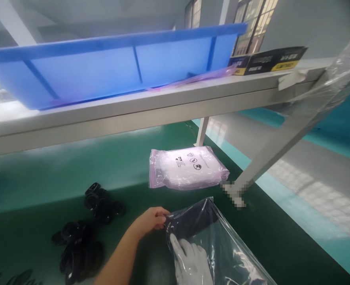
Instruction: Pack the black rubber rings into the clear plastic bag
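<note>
My left hand [154, 219], bare, pinches the upper left corner of a large clear plastic bag [231, 247]. A dark area [192, 221] shows at the bag's upper end; whether it is a thing inside I cannot tell. My right hand [191, 259] wears a white glove and lies within the bag's outline, seen apparently through the film, with its fingers apart and nothing visible in them. Just beyond the bag, a filled pinkish plastic pack [189, 168] with black printed symbols lies on the green surface [127, 154].
Several black ring-shaped parts [100, 204] lie in piles at the left. Over the surface runs a white shelf [163, 103] with a blue bin [112, 67], a flat pink bag [198, 78] and a black and yellow box [269, 61]. A slanted post [269, 150] stands right.
</note>
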`<state>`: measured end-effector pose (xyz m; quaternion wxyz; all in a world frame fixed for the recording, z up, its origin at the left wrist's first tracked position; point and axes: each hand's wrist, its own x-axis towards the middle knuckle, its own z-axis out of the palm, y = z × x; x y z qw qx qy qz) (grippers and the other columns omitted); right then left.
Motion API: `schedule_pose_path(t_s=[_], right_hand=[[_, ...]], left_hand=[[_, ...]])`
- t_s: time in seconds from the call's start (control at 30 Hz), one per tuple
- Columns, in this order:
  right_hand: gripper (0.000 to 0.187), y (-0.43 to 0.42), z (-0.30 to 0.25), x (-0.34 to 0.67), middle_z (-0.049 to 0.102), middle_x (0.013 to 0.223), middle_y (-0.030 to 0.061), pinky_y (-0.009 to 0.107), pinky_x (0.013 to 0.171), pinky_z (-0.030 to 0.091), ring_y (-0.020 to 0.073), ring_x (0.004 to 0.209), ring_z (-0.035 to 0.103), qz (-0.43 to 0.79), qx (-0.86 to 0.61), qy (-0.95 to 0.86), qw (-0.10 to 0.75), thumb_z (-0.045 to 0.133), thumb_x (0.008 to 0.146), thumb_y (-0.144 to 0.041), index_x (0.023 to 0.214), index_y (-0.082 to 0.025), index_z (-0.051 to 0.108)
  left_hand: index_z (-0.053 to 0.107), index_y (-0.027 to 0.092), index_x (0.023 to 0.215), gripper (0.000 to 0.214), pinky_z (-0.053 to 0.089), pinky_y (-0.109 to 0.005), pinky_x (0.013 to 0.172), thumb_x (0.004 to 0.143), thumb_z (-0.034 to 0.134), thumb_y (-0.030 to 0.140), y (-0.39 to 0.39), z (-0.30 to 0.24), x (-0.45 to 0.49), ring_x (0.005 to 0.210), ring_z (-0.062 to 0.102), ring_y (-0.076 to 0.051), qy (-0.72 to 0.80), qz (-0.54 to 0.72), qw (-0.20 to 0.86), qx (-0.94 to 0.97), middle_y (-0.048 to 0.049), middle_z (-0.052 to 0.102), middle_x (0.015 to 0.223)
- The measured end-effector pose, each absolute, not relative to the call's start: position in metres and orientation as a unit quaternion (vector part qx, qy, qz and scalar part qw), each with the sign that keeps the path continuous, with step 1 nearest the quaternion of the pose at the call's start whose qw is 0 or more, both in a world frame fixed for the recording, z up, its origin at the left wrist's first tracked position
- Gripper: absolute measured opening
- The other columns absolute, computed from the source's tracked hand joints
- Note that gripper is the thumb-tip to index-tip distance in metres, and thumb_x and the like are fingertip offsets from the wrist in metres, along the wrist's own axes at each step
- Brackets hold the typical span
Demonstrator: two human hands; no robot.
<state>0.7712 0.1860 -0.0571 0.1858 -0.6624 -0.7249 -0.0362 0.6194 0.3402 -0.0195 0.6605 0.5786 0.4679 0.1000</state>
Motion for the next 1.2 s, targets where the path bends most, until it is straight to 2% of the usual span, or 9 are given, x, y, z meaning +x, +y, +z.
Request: schedule_pose_path(t_s=[0.13,0.3,0.53,0.7,0.87,0.93,1.0,1.1,1.2], right_hand=[[0.059,0.188,-0.060,0.775,0.063,0.093,0.0027,0.037,0.068,0.033,0.0196,0.070,0.052,-0.037,-0.639,-0.743,0.197,0.047,0.073,-0.010,0.130,-0.025,0.045],[0.060,0.185,-0.068,0.779,0.063,0.102,0.0019,0.036,0.072,0.033,0.0186,0.074,0.053,0.002,-0.632,-0.739,0.236,0.047,0.074,-0.010,0.130,-0.030,0.044],[0.043,0.187,-0.083,0.775,0.064,0.100,-0.0011,0.037,0.073,0.031,0.0195,0.075,0.051,-0.033,-0.617,-0.708,0.343,0.046,0.073,-0.013,0.108,-0.034,0.059],[0.043,0.186,-0.079,0.774,0.060,0.110,0.0053,0.038,0.077,0.034,0.0223,0.084,0.051,0.009,-0.639,-0.717,0.278,0.046,0.074,-0.014,0.115,-0.025,0.053],[0.045,0.186,-0.076,0.776,0.059,0.110,0.0063,0.039,0.078,0.036,0.0223,0.086,0.053,0.015,-0.660,-0.711,0.244,0.046,0.073,-0.011,0.115,-0.024,0.051],[0.043,0.184,-0.076,0.779,0.059,0.112,0.0055,0.038,0.079,0.037,0.0227,0.090,0.054,0.009,-0.655,-0.713,0.251,0.045,0.074,-0.012,0.114,-0.026,0.052],[0.041,0.181,-0.075,0.783,0.059,0.114,0.0060,0.038,0.078,0.039,0.0236,0.091,0.055,-0.004,-0.643,-0.721,0.258,0.045,0.077,-0.016,0.116,-0.027,0.051],[0.039,0.174,-0.075,0.791,0.059,0.115,0.0068,0.038,0.074,0.042,0.0240,0.090,0.057,-0.012,-0.626,-0.736,0.256,0.045,0.080,-0.021,0.118,-0.026,0.052],[0.036,0.170,-0.074,0.798,0.060,0.113,0.0065,0.037,0.074,0.045,0.0235,0.092,0.059,-0.014,-0.619,-0.745,0.247,0.043,0.082,-0.024,0.116,-0.026,0.054]], left_hand=[[0.064,0.014,0.096,0.029,0.045,-0.028,0.062,0.070,0.063,0.029,0.345,-0.027,0.622,0.062,0.057,-0.013,0.483,0.103,0.643,0.585,0.0004,0.058,0.069],[0.058,0.015,0.104,0.035,0.049,-0.026,0.063,0.076,0.059,0.036,0.333,-0.017,0.620,0.067,0.059,-0.012,0.531,0.120,0.622,0.563,-0.0007,0.058,0.077],[0.043,0.016,0.117,0.045,0.048,-0.023,0.047,0.078,0.057,0.032,0.295,-0.013,0.634,0.053,0.059,-0.013,0.601,0.126,0.599,0.514,0.0009,0.058,0.069],[0.040,0.016,0.117,0.038,0.048,-0.021,0.047,0.081,0.051,0.021,0.290,-0.018,0.648,0.054,0.061,-0.012,0.609,0.142,0.612,0.484,0.0026,0.057,0.065],[0.037,0.018,0.120,0.041,0.046,-0.022,0.045,0.083,0.051,0.026,0.287,-0.023,0.646,0.052,0.061,-0.014,0.628,0.145,0.596,0.479,0.0024,0.059,0.064],[0.042,0.019,0.114,0.033,0.044,-0.022,0.045,0.085,0.049,0.032,0.275,-0.024,0.641,0.052,0.061,-0.014,0.646,0.143,0.572,0.485,0.0009,0.061,0.067],[0.052,0.019,0.096,0.021,0.042,-0.025,0.046,0.086,0.046,0.036,0.255,-0.026,0.637,0.050,0.060,-0.015,0.661,0.125,0.554,0.491,-0.0003,0.061,0.065],[0.055,0.017,0.069,0.027,0.046,-0.030,0.054,0.086,0.050,0.037,0.217,-0.032,0.635,0.050,0.060,-0.016,0.657,0.074,0.566,0.492,-0.0005,0.059,0.056],[0.061,0.015,0.081,0.023,0.051,-0.033,0.069,0.085,0.057,0.037,0.188,-0.043,0.644,0.072,0.063,-0.015,0.623,0.054,0.612,0.483,-0.0022,0.065,0.077]])
